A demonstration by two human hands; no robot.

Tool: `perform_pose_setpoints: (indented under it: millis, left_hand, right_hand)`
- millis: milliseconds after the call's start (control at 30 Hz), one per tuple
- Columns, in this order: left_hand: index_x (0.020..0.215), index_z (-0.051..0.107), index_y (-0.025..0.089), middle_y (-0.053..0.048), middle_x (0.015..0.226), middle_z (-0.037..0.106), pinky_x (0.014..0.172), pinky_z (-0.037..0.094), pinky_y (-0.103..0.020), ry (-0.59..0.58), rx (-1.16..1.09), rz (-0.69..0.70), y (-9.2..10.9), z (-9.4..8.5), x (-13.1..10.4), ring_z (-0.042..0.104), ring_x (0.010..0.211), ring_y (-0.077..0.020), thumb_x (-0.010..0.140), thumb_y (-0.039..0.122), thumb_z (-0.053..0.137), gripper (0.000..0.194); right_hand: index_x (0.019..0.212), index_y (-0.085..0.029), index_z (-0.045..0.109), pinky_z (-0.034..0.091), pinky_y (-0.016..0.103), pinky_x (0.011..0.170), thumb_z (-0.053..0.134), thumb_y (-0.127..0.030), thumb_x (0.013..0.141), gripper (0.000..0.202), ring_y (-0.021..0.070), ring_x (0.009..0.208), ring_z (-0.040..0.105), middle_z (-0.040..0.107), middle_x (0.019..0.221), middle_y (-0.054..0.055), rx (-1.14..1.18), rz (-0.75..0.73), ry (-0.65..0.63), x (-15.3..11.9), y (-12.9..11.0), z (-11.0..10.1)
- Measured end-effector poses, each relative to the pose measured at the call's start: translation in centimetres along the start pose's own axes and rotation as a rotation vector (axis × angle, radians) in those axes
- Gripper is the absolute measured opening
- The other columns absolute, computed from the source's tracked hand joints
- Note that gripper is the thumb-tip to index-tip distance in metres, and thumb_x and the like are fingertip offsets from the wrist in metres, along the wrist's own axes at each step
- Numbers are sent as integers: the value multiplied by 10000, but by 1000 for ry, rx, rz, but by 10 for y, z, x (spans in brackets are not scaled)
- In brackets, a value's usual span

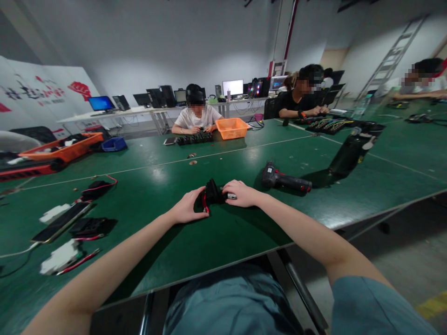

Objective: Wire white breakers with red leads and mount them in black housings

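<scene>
Above the green table, a black part with red wires [211,191] sits between my two hands. My left hand [186,205] grips its left side, fingers at the top and thumb low by the red wire ends. On the right side, my right hand [242,193] is closed with its fingers curled around a small grey-white piece [231,196] right beside the black part. Whether that piece is joined to the part is hidden by the fingers. A dark cordless power tool [286,179] lies on its side to the right of my right hand.
To the left lie a phone [63,223] on a cable, a black unit with red wires [89,227] and white wired pieces [62,257]. A black upright object [352,153] stands right. An orange basket [232,128] and a blue bin [114,144] are farther back. Co-workers sit opposite.
</scene>
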State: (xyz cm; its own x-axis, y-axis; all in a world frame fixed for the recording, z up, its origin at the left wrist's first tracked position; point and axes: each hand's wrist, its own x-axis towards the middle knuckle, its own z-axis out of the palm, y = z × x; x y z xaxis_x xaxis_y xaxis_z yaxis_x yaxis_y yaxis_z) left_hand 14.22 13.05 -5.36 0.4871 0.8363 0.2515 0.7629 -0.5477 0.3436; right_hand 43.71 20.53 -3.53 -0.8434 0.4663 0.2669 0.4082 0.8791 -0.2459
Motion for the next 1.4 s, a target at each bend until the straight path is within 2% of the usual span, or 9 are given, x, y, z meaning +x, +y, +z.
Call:
perform_pose_setpoints:
  millis: [267, 433, 600, 733, 900, 1000, 1133, 1300, 1400]
  left_hand:
    - [1545, 253, 184, -160, 1534, 408, 1155, 374, -494, 11, -47, -17, -2, 1, 0, 430, 1386, -333, 727, 623, 733, 1046]
    - [1547, 241, 210, -157, 1525, 415, 1146, 378, -509, 67, -77, -14, -5, 4, -2, 465, 1354, -338, 688, 612, 767, 1084]
    - [1549, 217, 239, -153, 1523, 406, 1133, 373, -524, 108, -70, -29, -4, 2, -4, 469, 1346, -337, 712, 604, 750, 1058]
    - [1549, 196, 244, -155, 1506, 415, 1126, 366, -518, 146, -8, -21, 2, -1, -5, 480, 1328, -327, 737, 616, 725, 1039]
    - [1557, 187, 229, -166, 1533, 378, 1123, 338, -509, 166, 186, 53, 16, -5, -7, 372, 1405, -349, 770, 618, 688, 1011]
    - [1562, 178, 228, -169, 1550, 355, 1117, 327, -510, 192, 244, 79, 22, -7, -8, 360, 1408, -354, 775, 607, 686, 1010]
    - [1556, 191, 240, -162, 1530, 386, 1109, 334, -510, 210, 203, 36, 21, -6, -8, 382, 1391, -354, 760, 602, 706, 1015]
    - [1546, 176, 267, -144, 1477, 449, 1086, 369, -511, 243, 25, -85, 9, 1, -5, 512, 1273, -318, 736, 605, 733, 1040]
    - [1539, 184, 277, -135, 1455, 470, 1074, 378, -516, 276, -33, -133, 3, 4, -4, 537, 1242, -310, 728, 591, 745, 1035]
  right_hand:
    - [1095, -202, 676, 417, 460, 995, 654, -345, 873, 265, 287, 1159, 549, 655, 1197, 114, -1, -9, 0, 0, 1, -1]
    - [1101, -198, 673, 423, 450, 983, 648, -344, 884, 262, 284, 1160, 551, 653, 1204, 116, -10, -21, 3, 0, 1, -1]
    - [1098, -194, 672, 418, 452, 993, 645, -341, 887, 258, 286, 1172, 551, 653, 1214, 113, -16, -18, -3, 0, 0, -2]
    - [1097, -197, 672, 418, 446, 989, 647, -337, 887, 253, 283, 1167, 552, 655, 1205, 114, -14, -14, 4, 0, -2, -2]
    - [1089, -195, 673, 410, 454, 994, 650, -334, 884, 249, 288, 1170, 550, 652, 1212, 115, -15, -14, 1, 0, -1, -1]
    - [1096, -190, 670, 413, 453, 991, 648, -330, 885, 254, 287, 1169, 549, 651, 1212, 115, -14, -20, 8, -1, 1, 0]
    - [1093, -194, 672, 409, 452, 997, 653, -326, 881, 250, 286, 1172, 548, 653, 1211, 115, -8, -16, 10, -1, 0, 0]
    - [1088, -198, 674, 411, 451, 998, 645, -324, 885, 240, 283, 1174, 553, 657, 1208, 112, -4, -5, 6, 0, 1, 0]
    - [1096, -199, 672, 419, 445, 989, 651, -323, 880, 250, 279, 1170, 556, 657, 1205, 115, 0, -6, 7, 1, 2, 1]
